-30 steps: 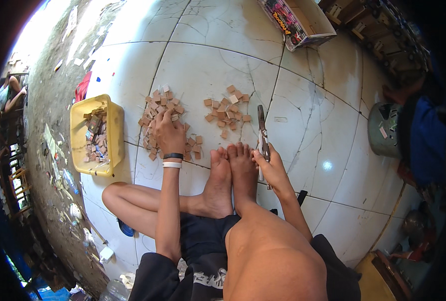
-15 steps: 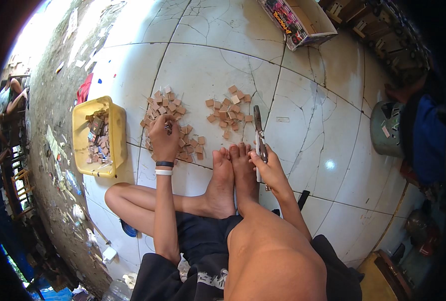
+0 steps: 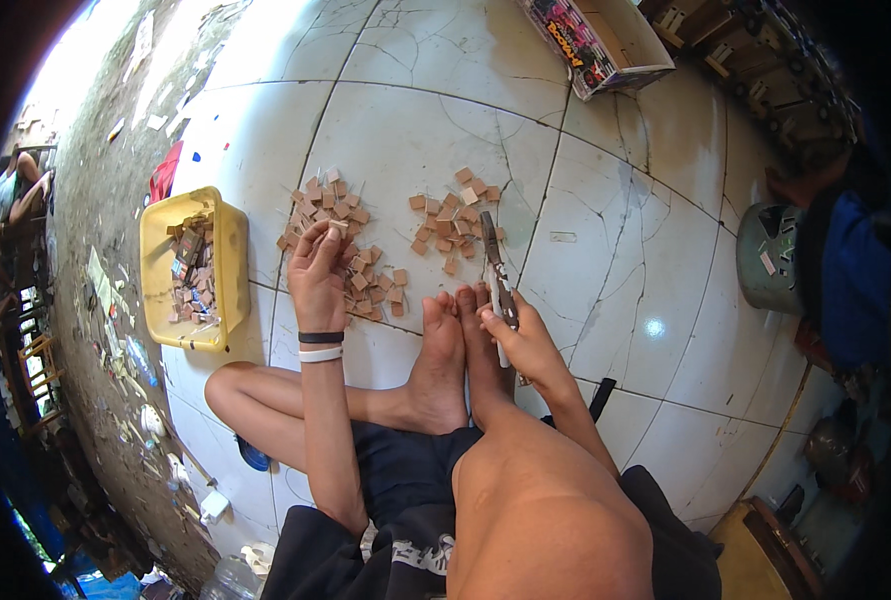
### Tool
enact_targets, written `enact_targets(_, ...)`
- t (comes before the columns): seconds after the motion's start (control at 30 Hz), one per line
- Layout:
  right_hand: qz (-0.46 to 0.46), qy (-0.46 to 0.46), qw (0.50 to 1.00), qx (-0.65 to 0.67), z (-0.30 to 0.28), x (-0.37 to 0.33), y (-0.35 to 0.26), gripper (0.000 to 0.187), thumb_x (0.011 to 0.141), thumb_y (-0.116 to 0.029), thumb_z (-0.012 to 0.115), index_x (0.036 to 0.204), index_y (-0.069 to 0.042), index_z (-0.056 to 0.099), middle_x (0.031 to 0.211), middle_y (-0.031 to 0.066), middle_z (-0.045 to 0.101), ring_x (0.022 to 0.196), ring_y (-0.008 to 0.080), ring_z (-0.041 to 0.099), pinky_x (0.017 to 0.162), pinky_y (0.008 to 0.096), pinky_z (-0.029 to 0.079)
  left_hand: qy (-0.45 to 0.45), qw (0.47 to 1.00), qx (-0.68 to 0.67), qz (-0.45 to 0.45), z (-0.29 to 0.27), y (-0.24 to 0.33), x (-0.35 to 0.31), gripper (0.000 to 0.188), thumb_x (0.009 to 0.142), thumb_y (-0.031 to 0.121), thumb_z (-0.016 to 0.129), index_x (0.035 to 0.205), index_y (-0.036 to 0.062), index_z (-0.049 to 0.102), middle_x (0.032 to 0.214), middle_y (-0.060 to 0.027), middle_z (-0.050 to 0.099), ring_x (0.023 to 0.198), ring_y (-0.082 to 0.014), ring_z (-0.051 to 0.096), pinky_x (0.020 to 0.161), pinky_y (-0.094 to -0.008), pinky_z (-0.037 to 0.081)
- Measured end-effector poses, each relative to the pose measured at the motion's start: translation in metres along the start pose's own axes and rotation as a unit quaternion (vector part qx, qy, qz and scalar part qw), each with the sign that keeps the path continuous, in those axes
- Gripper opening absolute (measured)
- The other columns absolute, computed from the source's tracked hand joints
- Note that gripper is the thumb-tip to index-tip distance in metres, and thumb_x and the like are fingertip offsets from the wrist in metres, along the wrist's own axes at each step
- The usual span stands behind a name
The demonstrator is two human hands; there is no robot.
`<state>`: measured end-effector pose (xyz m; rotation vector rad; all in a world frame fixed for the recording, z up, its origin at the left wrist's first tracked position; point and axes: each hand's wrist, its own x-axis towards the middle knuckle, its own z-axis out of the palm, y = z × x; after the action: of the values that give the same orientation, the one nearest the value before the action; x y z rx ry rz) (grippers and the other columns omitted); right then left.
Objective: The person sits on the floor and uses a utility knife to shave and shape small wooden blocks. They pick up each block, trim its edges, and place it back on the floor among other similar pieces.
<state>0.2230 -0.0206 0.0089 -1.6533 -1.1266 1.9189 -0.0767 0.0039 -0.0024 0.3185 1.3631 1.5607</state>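
My left hand (image 3: 317,275) is over the near-left edge of a heap of small brown wooden blocks (image 3: 325,200), many with thin pale sticks or pins poking out. Its thumb and fingertips pinch one small block (image 3: 338,227). My right hand (image 3: 527,345) is wrapped around a pair of pliers (image 3: 498,275) in front of my feet. The tool's dark jaws point away from me, toward a second, smaller heap of blocks (image 3: 453,222). Whether the jaws are apart is too small to tell.
At left stands a yellow plastic tub (image 3: 232,275) holding mixed blocks and scraps. An open printed cardboard box (image 3: 590,65) lies at the far right, and a grey-green bucket (image 3: 768,280) stands at right. My bare feet (image 3: 445,370) rest near the heaps on cracked white tiles.
My left hand has turned and drawn back slightly from the heap, a block now showing at its fingertips. The pliers have swung left and tilted, my right hand moving slightly with them.
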Motion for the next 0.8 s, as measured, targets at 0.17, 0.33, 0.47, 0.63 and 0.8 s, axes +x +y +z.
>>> enact_targets(0.17, -0.025, -0.03, 0.999, -0.008, 0.004, 0.0, 0.0, 0.046, 0.105, -0.021, 0.064, 0.145, 0.0, 0.054, 0.112, 0.0095, 0.07, 0.101, 0.0186, 0.068, 0.091, 0.0348, 0.054, -0.004, 0.999, 0.02, 0.043, -0.019, 0.02, -0.003, 0.03, 0.101, 0.015, 0.075, 0.128, 0.0026, 0.068, 0.115, -0.0059, 0.075, 0.096, -0.0132, 0.07, 0.084, -0.0259, 0.055)
enact_targets(0.33, -0.012, -0.027, 0.999, -0.013, -0.002, 0.001, -0.003, 0.046, 0.105, -0.021, 0.064, 0.145, 0.001, 0.054, 0.113, 0.0101, 0.07, 0.101, 0.0186, 0.068, 0.091, 0.0346, 0.054, 0.143, 0.975, -0.139, 0.096, -0.064, 0.074, -0.003, 0.035, 0.101, 0.022, 0.076, 0.128, 0.0016, 0.067, 0.116, -0.0081, 0.075, 0.093, -0.0139, 0.07, 0.083, -0.0261, 0.052)
enact_targets(0.47, -0.006, -0.014, 1.0, 0.022, 0.001, 0.005, -0.006, 0.038, 0.102, -0.02, 0.066, 0.131, 0.004, 0.06, 0.107, 0.013, 0.07, 0.101, 0.0214, 0.067, 0.097, 0.0363, 0.052, 0.166, 0.966, 0.187, 0.071, -0.063, 0.038, -0.003, 0.03, 0.099, 0.017, 0.076, 0.127, 0.0051, 0.07, 0.115, -0.0058, 0.076, 0.09, -0.0127, 0.07, 0.075, -0.0253, 0.053)
enact_targets(0.63, -0.028, -0.009, 0.999, 0.017, 0.004, 0.011, -0.005, 0.04, 0.103, -0.021, 0.065, 0.134, 0.004, 0.058, 0.109, 0.0126, 0.071, 0.1, 0.0199, 0.068, 0.094, 0.0354, 0.053, -0.047, 0.858, 0.477, 0.183, -0.004, -0.04, -0.029, 0.03, 0.09, 0.008, 0.08, 0.119, 0.0058, 0.074, 0.105, -0.0057, 0.077, 0.082, -0.017, 0.07, 0.075, -0.0299, 0.056)
enact_targets(0.8, -0.023, -0.033, 0.999, 0.017, 0.001, 0.013, -0.006, 0.048, 0.104, -0.021, 0.065, 0.144, 0.003, 0.053, 0.115, 0.0114, 0.072, 0.101, 0.0176, 0.07, 0.092, 0.0342, 0.055, -0.01, 0.756, 0.603, 0.254, 0.048, -0.076, -0.024, 0.032, 0.084, 0.012, 0.085, 0.113, 0.0063, 0.074, 0.1, -0.01, 0.074, 0.08, -0.0249, 0.072, 0.072, -0.0371, 0.057)
